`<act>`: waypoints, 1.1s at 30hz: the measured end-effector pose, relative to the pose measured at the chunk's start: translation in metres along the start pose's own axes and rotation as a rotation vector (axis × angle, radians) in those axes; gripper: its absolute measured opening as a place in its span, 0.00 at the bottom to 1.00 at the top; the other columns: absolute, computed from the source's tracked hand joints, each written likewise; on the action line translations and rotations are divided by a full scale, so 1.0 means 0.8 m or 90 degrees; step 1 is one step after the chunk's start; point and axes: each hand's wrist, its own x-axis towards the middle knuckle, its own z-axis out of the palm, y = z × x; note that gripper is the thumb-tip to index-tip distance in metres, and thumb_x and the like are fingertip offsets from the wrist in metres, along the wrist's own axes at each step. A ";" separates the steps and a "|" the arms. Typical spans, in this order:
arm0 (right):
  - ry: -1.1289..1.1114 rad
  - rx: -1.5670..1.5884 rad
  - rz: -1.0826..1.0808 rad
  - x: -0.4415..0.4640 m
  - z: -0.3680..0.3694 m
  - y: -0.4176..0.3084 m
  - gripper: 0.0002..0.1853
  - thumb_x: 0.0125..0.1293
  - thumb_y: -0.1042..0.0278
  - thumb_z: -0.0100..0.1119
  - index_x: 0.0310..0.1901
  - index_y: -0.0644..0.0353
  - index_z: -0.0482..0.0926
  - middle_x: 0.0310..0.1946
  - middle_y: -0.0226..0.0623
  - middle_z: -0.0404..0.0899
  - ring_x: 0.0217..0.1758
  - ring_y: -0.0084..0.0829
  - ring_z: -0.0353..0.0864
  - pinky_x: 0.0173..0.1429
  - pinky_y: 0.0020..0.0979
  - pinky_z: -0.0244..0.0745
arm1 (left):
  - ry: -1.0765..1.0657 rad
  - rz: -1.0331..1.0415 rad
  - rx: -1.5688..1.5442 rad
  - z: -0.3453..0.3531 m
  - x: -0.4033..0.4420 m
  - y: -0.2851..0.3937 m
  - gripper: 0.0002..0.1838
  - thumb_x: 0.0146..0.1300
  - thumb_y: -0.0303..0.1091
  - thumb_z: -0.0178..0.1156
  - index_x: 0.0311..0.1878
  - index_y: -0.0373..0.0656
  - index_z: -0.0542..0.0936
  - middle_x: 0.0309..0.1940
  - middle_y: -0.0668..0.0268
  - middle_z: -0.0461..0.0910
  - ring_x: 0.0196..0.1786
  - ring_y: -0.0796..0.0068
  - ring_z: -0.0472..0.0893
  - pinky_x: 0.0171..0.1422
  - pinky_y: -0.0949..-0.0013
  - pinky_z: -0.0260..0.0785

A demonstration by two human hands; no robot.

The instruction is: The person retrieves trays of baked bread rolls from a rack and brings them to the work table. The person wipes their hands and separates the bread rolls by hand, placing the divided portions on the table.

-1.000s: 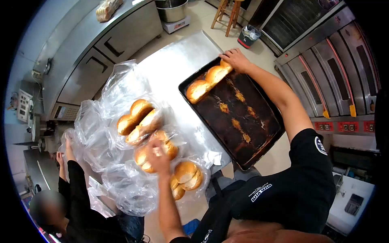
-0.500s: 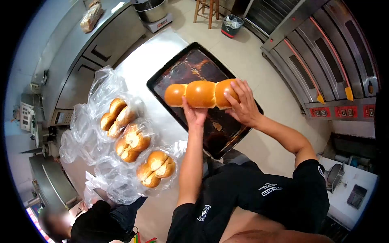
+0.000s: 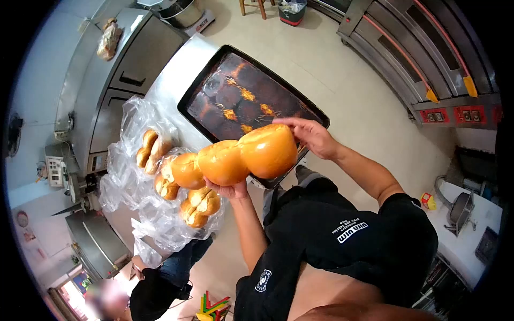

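A glossy golden bread loaf (image 3: 222,162) of three joined rounded lobes is held up in the air, slanting across the tray's near side. My left hand (image 3: 229,189) supports it from below near the middle, its fingers partly hidden behind the bread. At the loaf's right end, my right hand (image 3: 311,137) presses its fingers against the top edge and end face. Beyond the loaf lies a dark baking tray (image 3: 241,91) with greasy marks and stuck yellow crumbs. Bagged rolls (image 3: 201,206) in clear plastic sit on the table to the left, partly covered by the loaf.
The metal table (image 3: 179,72) carries the tray and clear plastic bags (image 3: 120,176). A person in a black sleeve (image 3: 155,294) is at the lower left. A deck oven (image 3: 423,53) stands at upper right, a bin (image 3: 292,15) and a stool (image 3: 254,6) at the top.
The loaf has moved off from over the tray toward me and to the left, tilting and coming closer to the camera. Both hands travel with it, uncovering more of the tray.
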 end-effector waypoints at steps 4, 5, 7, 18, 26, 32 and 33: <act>0.066 -0.056 -0.036 0.006 0.049 -0.016 0.19 0.83 0.66 0.56 0.68 0.65 0.81 0.59 0.35 0.87 0.58 0.22 0.84 0.65 0.27 0.79 | 0.057 0.004 0.011 -0.009 -0.013 0.006 0.38 0.73 0.58 0.66 0.78 0.49 0.70 0.77 0.62 0.73 0.79 0.57 0.69 0.86 0.41 0.55; 0.074 -0.065 -0.045 0.010 0.056 -0.018 0.18 0.83 0.67 0.55 0.68 0.65 0.81 0.58 0.36 0.87 0.58 0.22 0.85 0.65 0.27 0.79 | 0.082 0.009 0.015 -0.013 -0.013 0.008 0.37 0.73 0.57 0.65 0.78 0.48 0.70 0.76 0.62 0.74 0.79 0.57 0.70 0.86 0.42 0.56; 0.075 -0.038 -0.036 0.016 0.076 -0.027 0.17 0.84 0.68 0.53 0.66 0.66 0.82 0.55 0.36 0.88 0.57 0.24 0.86 0.64 0.29 0.81 | 0.066 -0.027 -0.052 -0.029 -0.015 0.016 0.35 0.74 0.55 0.65 0.77 0.48 0.72 0.77 0.61 0.72 0.79 0.57 0.69 0.86 0.40 0.55; 0.000 -0.160 -0.097 0.025 0.087 -0.016 0.45 0.69 0.42 0.72 0.78 0.63 0.66 0.65 0.44 0.80 0.65 0.34 0.82 0.72 0.38 0.76 | 0.036 0.054 0.012 -0.022 -0.018 0.051 0.40 0.73 0.61 0.63 0.80 0.51 0.68 0.79 0.60 0.69 0.81 0.55 0.67 0.87 0.37 0.52; -0.060 -0.704 -0.457 0.012 0.112 -0.002 0.62 0.52 0.46 0.84 0.84 0.46 0.53 0.84 0.53 0.50 0.87 0.57 0.51 0.86 0.61 0.49 | -0.007 0.109 0.235 0.011 -0.062 0.116 0.51 0.64 0.64 0.70 0.84 0.56 0.60 0.83 0.60 0.61 0.84 0.47 0.61 0.85 0.30 0.53; -0.093 -0.718 -0.456 0.028 0.139 0.014 0.54 0.46 0.62 0.84 0.78 0.47 0.67 0.76 0.49 0.63 0.81 0.53 0.62 0.84 0.63 0.53 | 0.022 0.149 0.308 0.068 -0.085 0.094 0.50 0.67 0.64 0.68 0.84 0.50 0.60 0.84 0.58 0.60 0.85 0.49 0.59 0.88 0.35 0.49; -0.118 -0.695 -0.453 0.034 0.139 0.012 0.56 0.43 0.61 0.85 0.78 0.49 0.67 0.74 0.49 0.64 0.78 0.52 0.65 0.82 0.62 0.56 | -0.001 0.153 0.281 0.070 -0.085 0.091 0.50 0.69 0.64 0.66 0.85 0.48 0.59 0.84 0.58 0.60 0.84 0.51 0.60 0.88 0.38 0.49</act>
